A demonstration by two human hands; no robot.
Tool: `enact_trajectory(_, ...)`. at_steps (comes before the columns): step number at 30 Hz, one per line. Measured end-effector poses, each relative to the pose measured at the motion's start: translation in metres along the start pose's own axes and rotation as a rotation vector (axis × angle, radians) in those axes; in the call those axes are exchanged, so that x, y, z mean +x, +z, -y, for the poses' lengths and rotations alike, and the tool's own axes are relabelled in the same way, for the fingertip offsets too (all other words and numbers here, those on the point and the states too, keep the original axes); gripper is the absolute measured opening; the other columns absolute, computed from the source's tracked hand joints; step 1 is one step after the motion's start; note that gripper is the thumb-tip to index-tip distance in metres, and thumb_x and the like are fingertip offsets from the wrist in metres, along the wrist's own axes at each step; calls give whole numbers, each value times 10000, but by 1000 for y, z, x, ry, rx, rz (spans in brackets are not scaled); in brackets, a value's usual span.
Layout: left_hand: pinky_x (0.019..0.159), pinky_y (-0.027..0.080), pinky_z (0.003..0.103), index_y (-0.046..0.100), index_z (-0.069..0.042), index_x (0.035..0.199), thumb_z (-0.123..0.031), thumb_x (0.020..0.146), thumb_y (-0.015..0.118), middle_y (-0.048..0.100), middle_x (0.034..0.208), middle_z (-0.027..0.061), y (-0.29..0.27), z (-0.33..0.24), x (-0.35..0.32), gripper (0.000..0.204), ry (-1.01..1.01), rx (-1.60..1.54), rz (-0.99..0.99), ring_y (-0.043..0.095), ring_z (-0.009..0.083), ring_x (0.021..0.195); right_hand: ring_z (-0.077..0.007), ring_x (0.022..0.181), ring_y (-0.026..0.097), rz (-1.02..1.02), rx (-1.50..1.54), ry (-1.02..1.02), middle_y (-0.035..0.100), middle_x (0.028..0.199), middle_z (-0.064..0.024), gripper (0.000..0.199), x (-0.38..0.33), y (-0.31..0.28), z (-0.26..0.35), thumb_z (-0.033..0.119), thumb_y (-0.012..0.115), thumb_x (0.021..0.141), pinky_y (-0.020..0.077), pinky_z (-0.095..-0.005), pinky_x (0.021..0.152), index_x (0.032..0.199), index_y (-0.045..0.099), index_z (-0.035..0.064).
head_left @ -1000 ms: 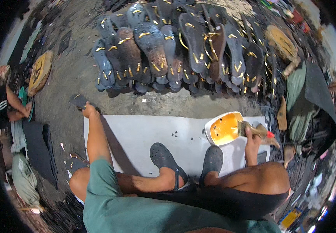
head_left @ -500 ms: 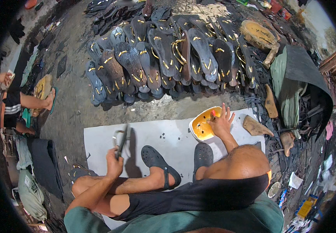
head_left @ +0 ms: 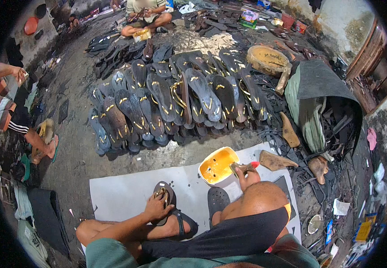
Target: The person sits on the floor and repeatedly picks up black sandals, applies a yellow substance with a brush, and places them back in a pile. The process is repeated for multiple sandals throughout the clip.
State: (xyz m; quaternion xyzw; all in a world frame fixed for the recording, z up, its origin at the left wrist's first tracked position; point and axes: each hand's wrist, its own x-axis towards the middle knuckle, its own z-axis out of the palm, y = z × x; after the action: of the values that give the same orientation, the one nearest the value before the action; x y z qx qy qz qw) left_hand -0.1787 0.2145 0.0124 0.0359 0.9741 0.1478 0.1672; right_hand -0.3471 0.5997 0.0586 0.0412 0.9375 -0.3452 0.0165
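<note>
My left hand (head_left: 157, 206) is closed on a dark flip-flop (head_left: 168, 190), its fingers over the strap, where gold-coloured bits show. The flip-flop is held above my left foot, sole top facing up, with a small white patch near the toe end. My right hand (head_left: 249, 178) is closed around a small greyish-brown tool with a red end (head_left: 243, 168); its exact kind is unclear. Just left of that hand sits a white tub (head_left: 219, 165), yellow-orange inside with a few small black squares in it. Both stand over a white sheet (head_left: 117, 192) on the floor.
Rows of dark flip-flops with gold strap bits (head_left: 166, 98) lie ahead. Wooden foot forms (head_left: 277, 161) and a dark rolled sheet (head_left: 330, 80) are at the right. A round wooden block (head_left: 267, 59) stands behind. Other people sit at the far side and left (head_left: 146, 13).
My left hand has lowered the flip-flop toward my left foot and turned it flat. My right hand has withdrawn from the tub and now shows the red-ended tool. The view has tilted up.
</note>
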Motion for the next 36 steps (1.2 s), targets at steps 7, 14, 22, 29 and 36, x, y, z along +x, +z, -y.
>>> enact_trajectory(7, 1106, 341, 505, 642, 6, 1223, -375, 926, 614, 534, 1337, 309, -19, -23, -2, 484, -23, -143, -184, 447, 459, 1298, -365, 976, 679, 105, 84, 92, 701, 1032, -226, 440, -11, -15, 11, 440, 664, 880, 511, -432, 856, 1049, 725, 38)
enact_trajectory(14, 912, 488, 408, 690, -5, 1171, -440, 1007, 499, 661, 1166, 227, -66, -26, 28, 503, -502, -692, 106, 635, 250, 1085, -332, 1048, 650, 263, 604, 185, 690, 1106, -189, 549, 21, -14, -16, 460, 654, 872, 479, -433, 937, 1162, 661, -6)
enact_trajectory(22, 801, 577, 288, 611, -50, 1252, -333, 1026, 490, 706, 1075, 73, -196, -124, 103, 382, 55, -2289, -151, 696, 143, 925, -145, 1021, 615, 191, 1314, -86, 657, 1123, -70, 460, 60, -100, 180, 301, 638, 976, 473, -312, 915, 1278, 570, -39)
enact_trajectory(29, 840, 573, 302, 529, -37, 1333, -307, 1052, 433, 666, 1179, 97, -204, -153, 112, 401, 175, -2267, -55, 681, 168, 984, -152, 955, 626, -168, 814, -393, 709, 1046, -108, 374, 96, -84, 209, 312, 694, 936, 458, -311, 870, 1090, 701, -29)
enact_trajectory(36, 960, 525, 325, 517, -1, 1343, -293, 1060, 414, 633, 1222, 119, -207, -148, 119, 420, 195, -2310, 17, 652, 190, 1059, -175, 870, 634, 10, 480, -856, 670, 870, -40, 244, 60, -73, 212, 230, 811, 826, 466, -330, 837, 967, 727, 50)
